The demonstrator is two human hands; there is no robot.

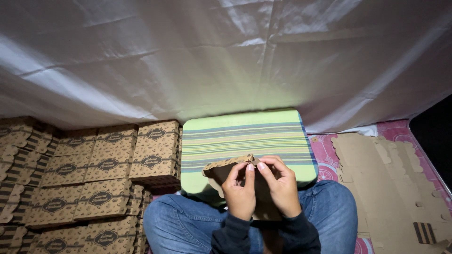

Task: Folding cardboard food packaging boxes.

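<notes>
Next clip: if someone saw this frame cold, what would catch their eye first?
Probably the two bare hands at bottom centre, left hand and right hand, pinching the top edge of a brown cardboard box blank over blue-jeaned knees. Just behind lies a green striped cushion, brightly lit against a white plastic sheet. Stacks of folded printed brown cardboard boxes fill the left, and flat cardboard blanks lie on the right.

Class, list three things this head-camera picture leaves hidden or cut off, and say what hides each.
1. Head view: lower part of the cardboard piece, covered by the left hand and right hand.
2. Flat cardboard sheets: cut by the right and bottom edges.
3. Stacked boxes: cut by the left edge.
</notes>
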